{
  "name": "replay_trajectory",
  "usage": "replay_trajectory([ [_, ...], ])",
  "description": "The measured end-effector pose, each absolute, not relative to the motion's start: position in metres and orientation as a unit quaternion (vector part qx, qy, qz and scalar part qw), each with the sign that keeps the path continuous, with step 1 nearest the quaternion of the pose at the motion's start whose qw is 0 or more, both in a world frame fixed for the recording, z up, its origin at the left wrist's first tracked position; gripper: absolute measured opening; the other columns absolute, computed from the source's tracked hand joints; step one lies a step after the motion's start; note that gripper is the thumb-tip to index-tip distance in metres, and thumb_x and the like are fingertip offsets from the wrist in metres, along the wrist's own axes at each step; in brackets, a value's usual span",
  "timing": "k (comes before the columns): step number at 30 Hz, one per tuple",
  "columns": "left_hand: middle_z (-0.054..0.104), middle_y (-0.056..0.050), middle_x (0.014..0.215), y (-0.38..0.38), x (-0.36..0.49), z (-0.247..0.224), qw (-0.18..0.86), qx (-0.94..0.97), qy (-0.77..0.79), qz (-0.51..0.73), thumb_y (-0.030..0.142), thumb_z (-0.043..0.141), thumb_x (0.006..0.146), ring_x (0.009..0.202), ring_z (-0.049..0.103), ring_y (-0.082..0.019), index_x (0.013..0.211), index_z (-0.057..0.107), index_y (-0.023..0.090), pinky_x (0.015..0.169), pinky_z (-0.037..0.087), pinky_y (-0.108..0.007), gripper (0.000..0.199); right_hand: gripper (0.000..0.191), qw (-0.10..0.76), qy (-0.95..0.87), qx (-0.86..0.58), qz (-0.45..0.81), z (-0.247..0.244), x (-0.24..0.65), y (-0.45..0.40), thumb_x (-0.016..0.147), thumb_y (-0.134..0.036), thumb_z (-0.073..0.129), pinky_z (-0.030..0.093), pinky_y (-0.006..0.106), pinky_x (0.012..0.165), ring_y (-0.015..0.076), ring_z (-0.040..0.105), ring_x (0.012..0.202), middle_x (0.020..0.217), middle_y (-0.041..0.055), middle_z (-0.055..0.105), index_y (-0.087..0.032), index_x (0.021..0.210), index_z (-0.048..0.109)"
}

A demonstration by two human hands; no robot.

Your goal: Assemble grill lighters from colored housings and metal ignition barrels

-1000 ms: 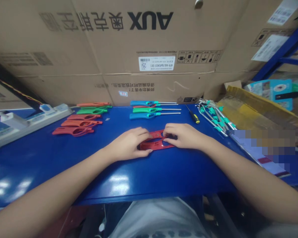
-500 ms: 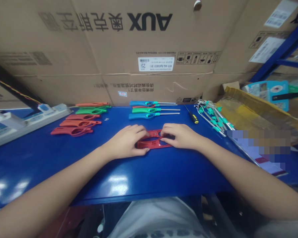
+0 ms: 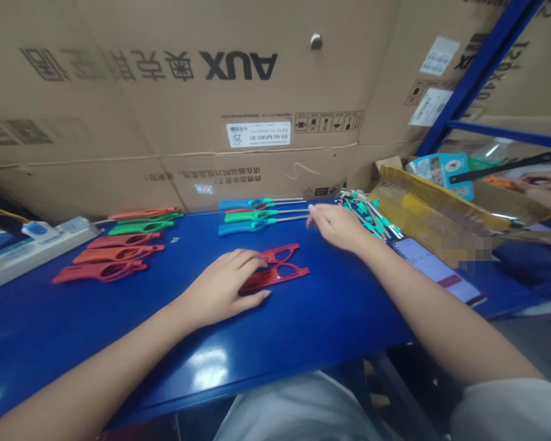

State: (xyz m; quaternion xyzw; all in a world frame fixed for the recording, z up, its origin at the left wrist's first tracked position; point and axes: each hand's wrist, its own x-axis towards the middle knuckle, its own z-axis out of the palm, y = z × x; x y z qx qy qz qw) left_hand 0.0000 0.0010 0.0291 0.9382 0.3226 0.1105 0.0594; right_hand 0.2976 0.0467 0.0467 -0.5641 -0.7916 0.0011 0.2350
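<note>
Two red lighter shell halves (image 3: 287, 272) lie side by side on the blue table, their trigger loops pointing right. My left hand (image 3: 232, 285) is curved over their left ends, thumb at the near edge and fingers on top, keeping hold of them. That hand covers the rest of the shells. Farther back, my right hand (image 3: 337, 226) has its fingers curled together beside the metal tips of the assembled lighters (image 3: 243, 228). Whatever is in or under its fingers is hidden. No screwdriver shows around it.
Orange, green and red lighter shells (image 3: 103, 269) lie in a row on the left by a white power strip (image 3: 41, 251). Metal rods with green parts (image 3: 386, 220), a phone (image 3: 436, 269) and an open carton (image 3: 441, 208) are at right. Another person's hand (image 3: 546, 180) shows far right.
My right hand has let go of the red shells and moved back and right, over where the yellow-black screwdriver lay. My left hand stays on the shells. The view has turned rightward.
</note>
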Motion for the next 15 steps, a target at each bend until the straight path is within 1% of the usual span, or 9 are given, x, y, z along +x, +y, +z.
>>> replay_trajectory([
  [1,0.061,-0.009,0.133,0.001,0.000,0.029,0.058,0.938,0.323,0.109,0.054,0.056,0.096,0.120,0.058,-0.028,0.125,0.057,0.021,0.101,0.047,-0.043,0.044,0.054,0.241,-0.775,-0.584,-0.012,0.049,0.305,0.050,0.106,-0.039,0.030,0.049,0.030,0.087,0.0218,0.070,0.102,0.103,0.0058,0.077,-0.022,0.087,0.077],
  [2,0.061,-0.010,0.133,0.001,0.000,0.029,0.056,0.938,0.323,0.109,0.054,0.056,0.096,0.120,0.058,-0.028,0.124,0.058,0.021,0.100,0.047,-0.043,0.043,0.050,0.246,-0.758,-0.603,-0.025,0.052,0.313,0.054,0.105,-0.037,0.033,0.049,0.032,0.089,0.0240,0.069,0.105,0.106,0.0083,0.077,-0.020,0.092,0.078],
  [5,0.062,-0.009,0.131,0.001,-0.001,0.029,0.049,0.939,0.322,0.107,0.052,0.056,0.097,0.119,0.058,-0.028,0.122,0.059,0.022,0.098,0.048,-0.043,0.040,0.042,0.268,-0.690,-0.669,-0.061,0.061,0.339,0.062,0.100,-0.030,0.039,0.051,0.038,0.090,0.0295,0.070,0.104,0.108,0.0138,0.077,-0.016,0.117,0.075],
  [6,0.062,-0.009,0.130,0.001,-0.001,0.029,0.047,0.940,0.320,0.107,0.051,0.056,0.097,0.119,0.058,-0.028,0.121,0.059,0.022,0.098,0.048,-0.043,0.038,0.042,0.276,-0.670,-0.685,-0.071,0.064,0.348,0.064,0.099,-0.028,0.042,0.051,0.039,0.090,0.0292,0.071,0.103,0.109,0.0134,0.077,-0.016,0.125,0.072],
  [8,0.063,-0.008,0.129,0.001,-0.002,0.029,0.045,0.941,0.317,0.105,0.050,0.057,0.097,0.118,0.058,-0.028,0.120,0.060,0.022,0.098,0.048,-0.043,0.036,0.045,0.286,-0.631,-0.716,-0.082,0.069,0.365,0.065,0.096,-0.024,0.042,0.052,0.036,0.089,0.0262,0.072,0.097,0.102,0.0113,0.078,-0.017,0.132,0.068],
  [10,0.063,-0.007,0.128,0.000,-0.002,0.030,0.048,0.942,0.315,0.105,0.048,0.058,0.096,0.117,0.058,-0.027,0.120,0.061,0.023,0.097,0.048,-0.042,0.034,0.045,0.277,-0.612,-0.737,-0.075,0.073,0.380,0.065,0.094,-0.020,0.042,0.053,0.034,0.086,0.0240,0.073,0.086,0.086,0.0093,0.078,-0.015,0.131,0.069],
  [11,0.063,-0.007,0.128,0.000,-0.003,0.030,0.050,0.942,0.315,0.105,0.047,0.059,0.096,0.117,0.058,-0.027,0.120,0.061,0.023,0.097,0.048,-0.042,0.034,0.043,0.267,-0.606,-0.746,-0.068,0.074,0.385,0.065,0.092,-0.018,0.045,0.054,0.032,0.084,0.0232,0.073,0.083,0.081,0.0085,0.078,-0.015,0.127,0.071],
  [13,0.063,-0.007,0.129,0.000,-0.003,0.030,0.055,0.941,0.317,0.103,0.046,0.060,0.095,0.118,0.058,-0.027,0.121,0.061,0.023,0.097,0.048,-0.041,0.034,0.036,0.243,-0.594,-0.765,-0.056,0.074,0.394,0.065,0.085,-0.015,0.055,0.053,0.030,0.080,0.0231,0.072,0.082,0.080,0.0093,0.077,-0.015,0.114,0.077],
  [15,0.063,-0.007,0.129,0.000,-0.004,0.031,0.059,0.940,0.320,0.102,0.045,0.060,0.095,0.118,0.059,-0.028,0.122,0.061,0.023,0.096,0.048,-0.042,0.034,0.023,0.219,-0.579,-0.784,-0.049,0.073,0.399,0.066,0.079,-0.016,0.064,0.051,0.030,0.075,0.0241,0.071,0.081,0.083,0.0116,0.077,-0.016,0.095,0.080],
])
